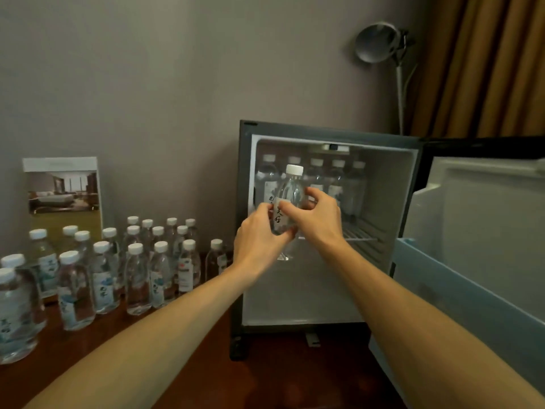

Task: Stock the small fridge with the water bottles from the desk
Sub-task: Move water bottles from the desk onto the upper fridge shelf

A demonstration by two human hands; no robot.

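A clear water bottle (290,190) with a white cap stands upright in the air at the mouth of the small fridge (246,202). My left hand (259,240) grips its lower body from the left. My right hand (320,214) pinches its label from the right. Several bottles (336,175) stand in a row at the back of the fridge's wire shelf (359,234). Many more white-capped bottles (135,270) crowd the wooden desk (206,364) to the left.
The fridge door (483,231) hangs open to the right, its pale blue door shelf jutting toward me. A printed card (63,193) leans on the wall behind the desk bottles. A floor lamp (380,42) and brown curtain stand behind the fridge.
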